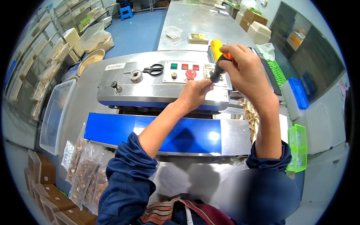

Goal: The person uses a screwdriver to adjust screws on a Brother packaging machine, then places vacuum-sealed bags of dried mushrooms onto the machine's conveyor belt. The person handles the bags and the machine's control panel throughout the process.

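A steel bag-sealing machine (150,91) with a blue front belt (112,127) stands in front of me. My right hand (247,71) is wrapped round the black-and-orange handle of a screwdriver (216,74), tilted down toward the right end of the control panel (168,77). Its tip is hidden by my fingers. Thumb and fingers of my left hand (193,93) are pinched together right beside the lower end of the screwdriver; what they grip is too small to tell. To their left sits a red push button (191,74).
Scissors (153,70) and a metal ring (135,76) lie on the machine top. A yellow cylinder (215,48) stands behind my right hand. Bags of dried brown pieces (84,172) lean at the left, near a clear bin (56,112). A green basket (297,148) is at the right.
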